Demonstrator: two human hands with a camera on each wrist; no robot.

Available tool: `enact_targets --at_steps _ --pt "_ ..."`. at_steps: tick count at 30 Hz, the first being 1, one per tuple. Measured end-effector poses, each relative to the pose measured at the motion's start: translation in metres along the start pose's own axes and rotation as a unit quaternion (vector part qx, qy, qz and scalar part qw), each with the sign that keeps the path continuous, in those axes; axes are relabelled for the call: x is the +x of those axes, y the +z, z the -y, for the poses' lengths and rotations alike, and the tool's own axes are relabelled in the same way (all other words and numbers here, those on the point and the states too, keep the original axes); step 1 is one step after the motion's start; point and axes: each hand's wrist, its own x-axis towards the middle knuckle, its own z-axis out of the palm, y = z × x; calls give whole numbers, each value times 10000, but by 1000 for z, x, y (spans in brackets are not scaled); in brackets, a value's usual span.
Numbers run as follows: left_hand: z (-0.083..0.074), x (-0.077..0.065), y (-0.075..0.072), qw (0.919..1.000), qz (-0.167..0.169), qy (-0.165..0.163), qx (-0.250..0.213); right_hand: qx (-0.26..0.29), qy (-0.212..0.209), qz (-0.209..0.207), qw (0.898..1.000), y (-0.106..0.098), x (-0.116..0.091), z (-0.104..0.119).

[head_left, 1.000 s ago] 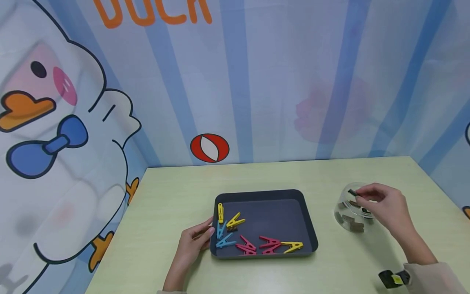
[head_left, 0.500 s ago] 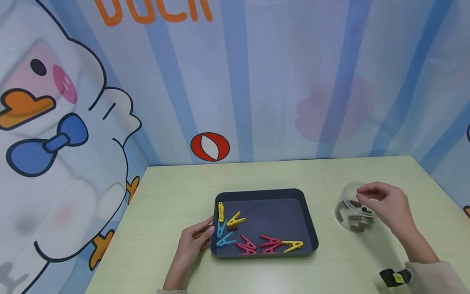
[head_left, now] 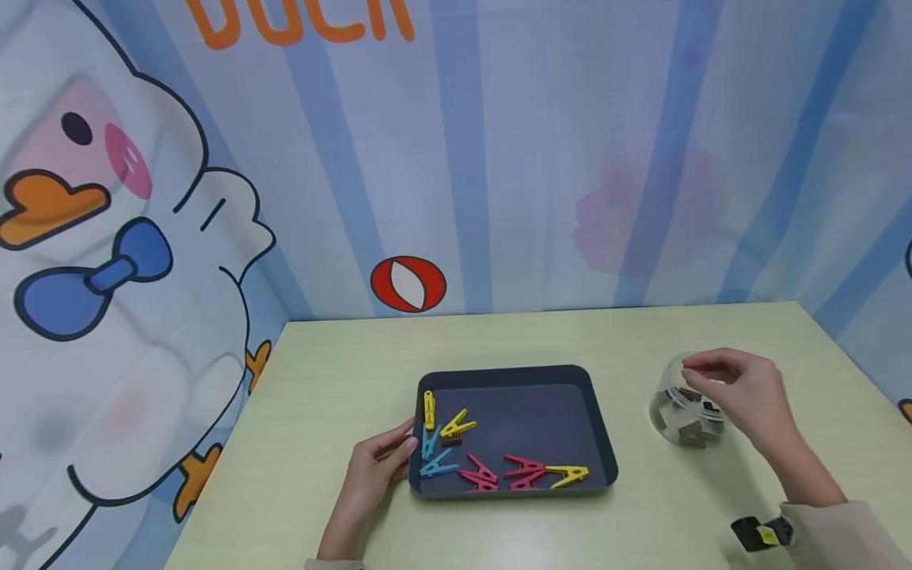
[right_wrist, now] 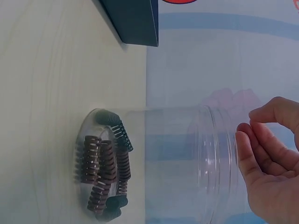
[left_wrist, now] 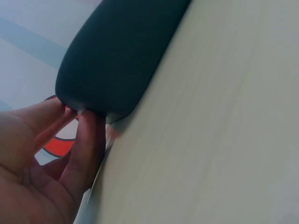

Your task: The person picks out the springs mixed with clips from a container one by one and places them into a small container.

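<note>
My left hand (head_left: 369, 475) grips the left edge of a dark grey tray (head_left: 527, 419), its thumb and fingers meeting the wall in the left wrist view. Along the tray's left and front sides lie yellow clothespins (head_left: 456, 426), blue clothespins (head_left: 438, 465) and red clothespins (head_left: 479, 473), with one brown coil spring (head_left: 451, 442) among them. At the mouth of a clear jar (right_wrist: 208, 158) is my right hand (head_left: 744, 392), fingers bent and thumb slightly apart, nothing visible between them. Several brown springs (right_wrist: 92, 154) and dark green springs (right_wrist: 122, 135) rest on the jar's bottom.
The pale table (head_left: 342, 372) backs onto a printed cloth wall (head_left: 513, 158) with a duck figure at the left. A dark wrist strap (head_left: 758, 534) shows by the right sleeve (head_left: 841, 534).
A second ago my right fingers pinched a dark spring over the jar; it left them by half a second ago. The hand has since shifted slightly up and left. My left hand stays on the tray.
</note>
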Motion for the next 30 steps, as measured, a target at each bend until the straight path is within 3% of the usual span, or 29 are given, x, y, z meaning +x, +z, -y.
enact_targets --at_steps 18,30 --pt "-1 1 -1 9999 -11 -111 -40 324 -64 436 9985 18 5 20" --pt "0 0 -1 9999 38 -129 -83 850 -343 1016 9906 55 9 39"
